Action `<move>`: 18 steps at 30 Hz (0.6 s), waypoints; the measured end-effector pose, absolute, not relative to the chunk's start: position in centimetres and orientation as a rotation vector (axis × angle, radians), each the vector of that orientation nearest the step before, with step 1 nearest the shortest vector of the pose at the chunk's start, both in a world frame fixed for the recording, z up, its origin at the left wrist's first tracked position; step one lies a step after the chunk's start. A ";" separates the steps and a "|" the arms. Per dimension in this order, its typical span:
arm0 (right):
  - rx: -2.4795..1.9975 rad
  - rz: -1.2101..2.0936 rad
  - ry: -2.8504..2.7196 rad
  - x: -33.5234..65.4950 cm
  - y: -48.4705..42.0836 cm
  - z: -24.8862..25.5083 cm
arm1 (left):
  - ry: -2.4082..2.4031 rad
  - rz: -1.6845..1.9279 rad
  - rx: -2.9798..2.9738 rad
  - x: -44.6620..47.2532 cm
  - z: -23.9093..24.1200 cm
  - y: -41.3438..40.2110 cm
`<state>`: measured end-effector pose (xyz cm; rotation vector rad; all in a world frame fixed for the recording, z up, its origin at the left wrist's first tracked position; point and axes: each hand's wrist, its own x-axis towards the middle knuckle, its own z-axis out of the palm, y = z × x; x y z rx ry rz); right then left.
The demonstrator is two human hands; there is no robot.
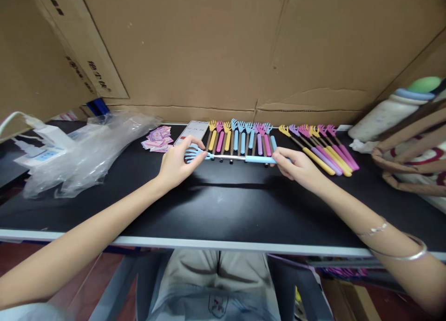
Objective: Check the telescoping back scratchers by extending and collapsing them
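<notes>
Stretched sideways above the black table is a light-blue back scratcher (230, 158) with a metal rod. My left hand (181, 160) grips its claw-shaped head, and my right hand (293, 164) is closed round the end of its blue handle. Just behind it lies a row of yellow, pink, blue and purple back scratchers (243, 137), heads toward the cardboard. Right of my right hand is a slanted group of longer back scratchers (322, 151) in yellow, purple and pink.
Cardboard walls (195, 47) enclose the table's back. At left are clear plastic bags (94, 149) and a white charger (55, 136). Small printed cards (158, 139) lie near a phone (191, 131). A white bottle (388, 112) and brown bag (411, 149) stand at right.
</notes>
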<state>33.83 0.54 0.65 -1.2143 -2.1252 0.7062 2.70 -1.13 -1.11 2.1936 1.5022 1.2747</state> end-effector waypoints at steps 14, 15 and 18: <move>-1.132 0.546 -2.233 34.6 0.7 1.6 | 1.332 0.963 2.259 1.7 -0.8 -0.4; -1.123 0.524 -2.242 34.6 0.7 1.7 | 1.323 0.958 2.266 1.6 -0.7 -0.4; -1.112 0.445 -2.268 34.5 0.7 1.7 | 1.317 0.950 2.268 1.5 -0.5 -0.4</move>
